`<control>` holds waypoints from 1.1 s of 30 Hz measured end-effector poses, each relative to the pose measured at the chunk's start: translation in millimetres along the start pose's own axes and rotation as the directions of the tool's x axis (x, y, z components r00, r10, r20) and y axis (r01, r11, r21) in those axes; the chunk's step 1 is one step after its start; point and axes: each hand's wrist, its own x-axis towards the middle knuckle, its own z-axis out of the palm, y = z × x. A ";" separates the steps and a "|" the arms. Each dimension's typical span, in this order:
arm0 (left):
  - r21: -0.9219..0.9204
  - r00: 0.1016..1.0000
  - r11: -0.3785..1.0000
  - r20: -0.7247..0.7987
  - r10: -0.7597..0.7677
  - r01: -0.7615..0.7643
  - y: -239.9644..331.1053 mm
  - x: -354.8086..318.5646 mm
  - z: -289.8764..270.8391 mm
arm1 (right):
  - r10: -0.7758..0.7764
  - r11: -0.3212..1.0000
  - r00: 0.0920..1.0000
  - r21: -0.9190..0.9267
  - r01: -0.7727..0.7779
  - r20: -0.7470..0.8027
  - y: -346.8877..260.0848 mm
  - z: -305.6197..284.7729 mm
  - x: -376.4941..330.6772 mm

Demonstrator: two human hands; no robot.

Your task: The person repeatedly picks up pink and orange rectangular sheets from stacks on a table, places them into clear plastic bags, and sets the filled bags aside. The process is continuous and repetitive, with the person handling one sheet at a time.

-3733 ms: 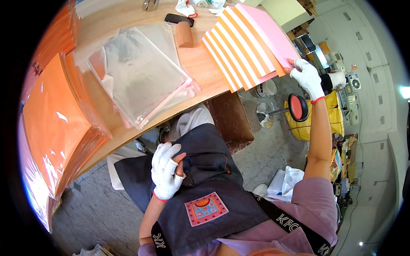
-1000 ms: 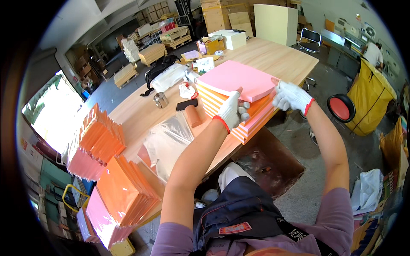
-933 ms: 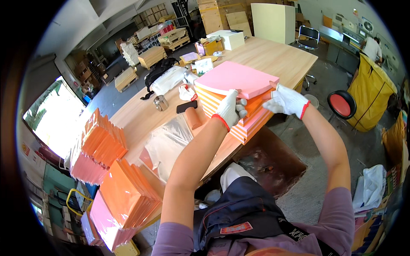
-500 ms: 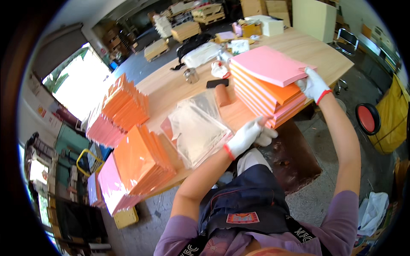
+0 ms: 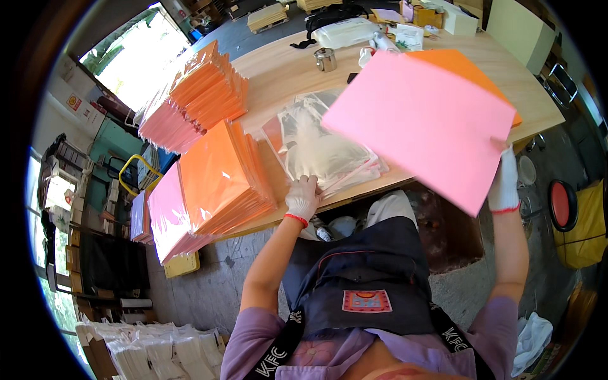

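Note:
My right hand, in a white glove, grips the lower right corner of a pink packet and holds it tilted up above the wooden table. An orange packet shows behind the pink one. My left hand, also gloved, rests with its fingers on the near edge of a stack of clear plastic bags lying flat on the table. To its left lies a fanned pile of orange packets.
More bagged orange and pink packets are piled at the table's far left, with pink ones hanging over the near edge. A metal cup, a black bag and boxes stand at the back. A red stool and yellow bin stand to the right.
My right hand has lifted a pink packet off the big stack and swung it toward me. My left hand has dropped from the stack down to the clear bags.

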 end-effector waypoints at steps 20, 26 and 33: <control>-0.423 0.869 0.906 -0.452 -0.201 -0.010 -42.5 -10.9 34.0 | 0.457 0.884 0.889 0.099 -0.458 0.034 177.4 -31.5 -47.7; -0.509 0.838 0.858 -0.497 -0.226 -0.070 -26.2 -1.9 13.0 | 0.456 0.875 0.888 0.155 -0.460 0.058 193.0 -8.1 -66.8; -0.324 0.712 0.886 -0.702 0.009 -0.332 -17.5 -17.1 2.6 | 0.461 0.807 0.885 0.387 -0.445 0.057 221.1 4.2 -77.5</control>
